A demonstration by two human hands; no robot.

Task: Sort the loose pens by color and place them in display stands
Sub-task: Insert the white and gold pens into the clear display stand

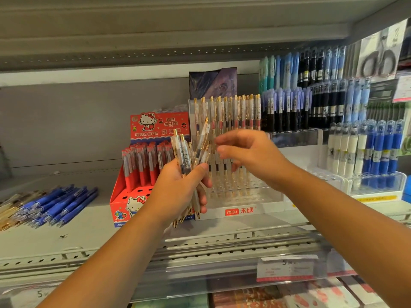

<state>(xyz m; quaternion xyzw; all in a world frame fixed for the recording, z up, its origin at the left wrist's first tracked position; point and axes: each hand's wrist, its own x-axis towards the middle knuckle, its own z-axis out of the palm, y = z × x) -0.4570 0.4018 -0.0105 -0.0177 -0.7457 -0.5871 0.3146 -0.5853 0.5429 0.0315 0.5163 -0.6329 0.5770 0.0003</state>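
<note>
A bunch of clear pens (185, 154) with gold clips is gripped in the left hand (178, 190), fanned upward in front of a clear stand (242, 211) at the middle of the shelf (93, 227). The right hand (249, 152) is held just beside the tops of the bunch, its fingers loosely curled and the thumb and forefinger narrowly apart with nothing seen between them; whether they touch a pen cannot be told. More pens of the same kind (226, 112) are stood upright along the back row of the clear stand. Just left of it, a red cardboard box (121, 201) is filled at the rear with red pens (142, 165). Loose blue pens (62, 205) are piled near the shelf's left edge. Toward the right edge, blue and white pens (378, 150) are lined up in another clear stand (378, 187), with darker pens ranked behind.
</note>
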